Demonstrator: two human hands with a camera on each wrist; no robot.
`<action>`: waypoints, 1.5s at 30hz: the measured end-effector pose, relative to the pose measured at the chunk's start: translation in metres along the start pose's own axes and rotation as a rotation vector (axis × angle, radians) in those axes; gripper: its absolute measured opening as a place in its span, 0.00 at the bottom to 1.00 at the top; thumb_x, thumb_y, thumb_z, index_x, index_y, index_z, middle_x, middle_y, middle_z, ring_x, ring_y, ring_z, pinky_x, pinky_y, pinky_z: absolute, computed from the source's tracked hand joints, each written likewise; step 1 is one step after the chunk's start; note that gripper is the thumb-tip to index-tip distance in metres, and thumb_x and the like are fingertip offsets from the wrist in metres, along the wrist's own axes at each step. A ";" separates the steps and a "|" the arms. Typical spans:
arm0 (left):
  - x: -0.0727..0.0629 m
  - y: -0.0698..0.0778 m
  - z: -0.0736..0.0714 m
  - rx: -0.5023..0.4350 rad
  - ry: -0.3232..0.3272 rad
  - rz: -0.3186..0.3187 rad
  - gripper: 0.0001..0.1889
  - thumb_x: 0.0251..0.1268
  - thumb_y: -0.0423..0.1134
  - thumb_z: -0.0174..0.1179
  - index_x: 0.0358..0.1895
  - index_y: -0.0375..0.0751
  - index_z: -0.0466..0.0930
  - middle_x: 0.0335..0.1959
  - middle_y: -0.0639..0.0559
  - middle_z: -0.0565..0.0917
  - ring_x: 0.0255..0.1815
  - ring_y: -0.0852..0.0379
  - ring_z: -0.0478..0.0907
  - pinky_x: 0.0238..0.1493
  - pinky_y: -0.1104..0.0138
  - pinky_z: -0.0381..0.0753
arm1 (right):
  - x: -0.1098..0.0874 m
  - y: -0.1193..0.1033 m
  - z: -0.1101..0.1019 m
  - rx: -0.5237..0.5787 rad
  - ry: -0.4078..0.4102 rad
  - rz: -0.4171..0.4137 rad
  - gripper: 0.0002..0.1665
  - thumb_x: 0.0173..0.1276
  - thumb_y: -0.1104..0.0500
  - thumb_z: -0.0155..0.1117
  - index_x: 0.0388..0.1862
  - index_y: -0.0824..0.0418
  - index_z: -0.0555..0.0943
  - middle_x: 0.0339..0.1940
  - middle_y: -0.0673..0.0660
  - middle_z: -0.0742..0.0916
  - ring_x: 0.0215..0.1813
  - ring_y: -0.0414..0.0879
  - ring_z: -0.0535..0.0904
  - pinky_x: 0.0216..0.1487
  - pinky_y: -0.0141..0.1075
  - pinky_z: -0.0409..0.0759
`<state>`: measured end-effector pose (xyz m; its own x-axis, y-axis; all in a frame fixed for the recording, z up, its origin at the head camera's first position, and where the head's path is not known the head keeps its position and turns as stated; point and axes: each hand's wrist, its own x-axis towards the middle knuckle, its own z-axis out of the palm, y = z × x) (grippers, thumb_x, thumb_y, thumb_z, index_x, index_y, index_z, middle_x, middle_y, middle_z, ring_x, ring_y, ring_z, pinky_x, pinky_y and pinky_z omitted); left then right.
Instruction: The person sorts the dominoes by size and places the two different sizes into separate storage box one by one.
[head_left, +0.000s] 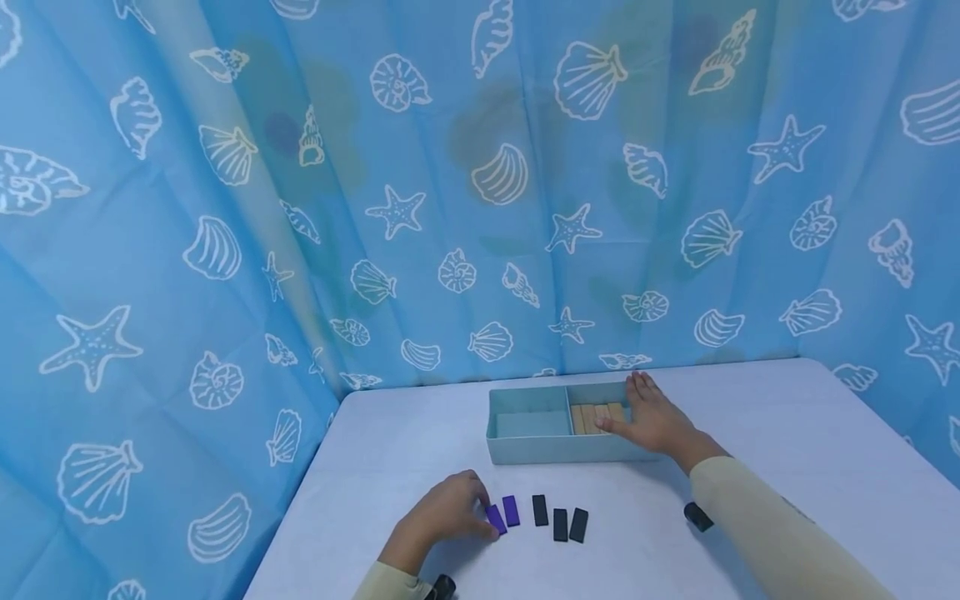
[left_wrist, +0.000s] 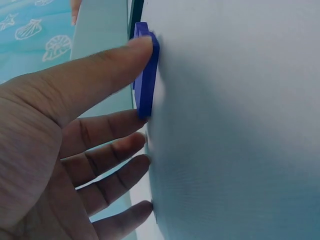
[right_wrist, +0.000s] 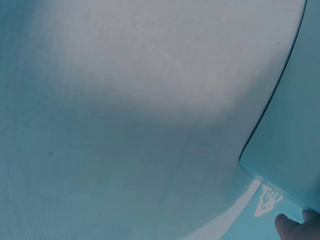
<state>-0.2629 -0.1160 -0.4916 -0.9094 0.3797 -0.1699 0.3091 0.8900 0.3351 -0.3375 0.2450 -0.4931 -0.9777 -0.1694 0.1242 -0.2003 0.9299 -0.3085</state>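
Observation:
My left hand [head_left: 448,510] is low over the table, with thumb and index finger pinching the ends of a purple block [left_wrist: 147,85]. Beside it lies a second purple block [head_left: 512,511]. Three black blocks [head_left: 540,510] lie a little to the right. A pale blue-green box [head_left: 528,450] with two compartments stands behind them. Several light wooden blocks [head_left: 588,419] stand side by side in its right compartment. Over that compartment's right end lies my right hand [head_left: 660,423], fingers straight toward the far rim and thumb near the wooden blocks. In the right wrist view only fingertips [right_wrist: 290,227] show.
The box's left compartment [head_left: 532,423] shows its bare floor. A white cloth [head_left: 390,442] covers the table. A blue curtain [head_left: 450,225] with shell and starfish prints hangs along the back and left edges. Dark straps [head_left: 697,517] are at both wrists.

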 end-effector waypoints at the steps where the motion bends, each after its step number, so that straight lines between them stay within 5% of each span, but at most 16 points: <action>1: 0.000 0.000 0.000 -0.005 -0.006 0.003 0.19 0.40 0.54 0.78 0.34 0.50 0.85 0.33 0.62 0.77 0.36 0.61 0.75 0.45 0.60 0.78 | 0.000 0.000 0.000 0.001 -0.002 0.001 0.73 0.58 0.17 0.45 0.73 0.80 0.48 0.75 0.76 0.50 0.76 0.69 0.41 0.71 0.59 0.46; 8: 0.002 0.002 0.001 0.023 -0.021 0.015 0.20 0.41 0.54 0.78 0.37 0.51 0.83 0.34 0.62 0.75 0.37 0.61 0.74 0.47 0.60 0.78 | 0.001 0.001 -0.003 -0.015 0.001 0.001 0.72 0.59 0.19 0.46 0.73 0.80 0.48 0.75 0.76 0.50 0.76 0.69 0.41 0.71 0.59 0.47; 14: -0.003 0.009 0.001 -0.070 -0.053 -0.021 0.18 0.43 0.45 0.79 0.37 0.50 0.81 0.29 0.62 0.76 0.32 0.61 0.74 0.41 0.59 0.79 | -0.001 0.001 -0.001 0.004 0.009 0.002 0.70 0.60 0.22 0.51 0.72 0.81 0.50 0.75 0.77 0.51 0.75 0.70 0.41 0.70 0.60 0.49; 26: -0.012 0.009 -0.001 -0.157 -0.040 0.109 0.12 0.52 0.37 0.73 0.28 0.53 0.76 0.25 0.65 0.77 0.27 0.64 0.73 0.34 0.67 0.75 | -0.006 0.001 0.002 0.000 0.008 0.001 0.69 0.60 0.22 0.52 0.72 0.80 0.51 0.75 0.77 0.52 0.75 0.70 0.42 0.70 0.61 0.49; 34: -0.001 0.002 -0.010 -0.264 -0.003 0.120 0.11 0.57 0.37 0.70 0.31 0.52 0.75 0.26 0.64 0.79 0.29 0.63 0.76 0.34 0.66 0.77 | -0.002 0.003 0.005 -0.017 0.022 -0.003 0.68 0.61 0.22 0.51 0.72 0.80 0.51 0.75 0.76 0.52 0.75 0.70 0.42 0.70 0.61 0.49; 45: 0.022 0.008 -0.029 -0.416 0.112 0.276 0.05 0.63 0.37 0.66 0.39 0.51 0.82 0.29 0.62 0.80 0.32 0.62 0.78 0.34 0.68 0.79 | -0.002 -0.004 0.005 -0.006 0.026 0.009 0.66 0.63 0.24 0.52 0.72 0.80 0.52 0.75 0.75 0.53 0.75 0.70 0.43 0.70 0.61 0.50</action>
<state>-0.2885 -0.1081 -0.4655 -0.8408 0.5369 0.0692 0.4254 0.5763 0.6978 -0.3346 0.2403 -0.4968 -0.9774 -0.1525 0.1462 -0.1911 0.9332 -0.3042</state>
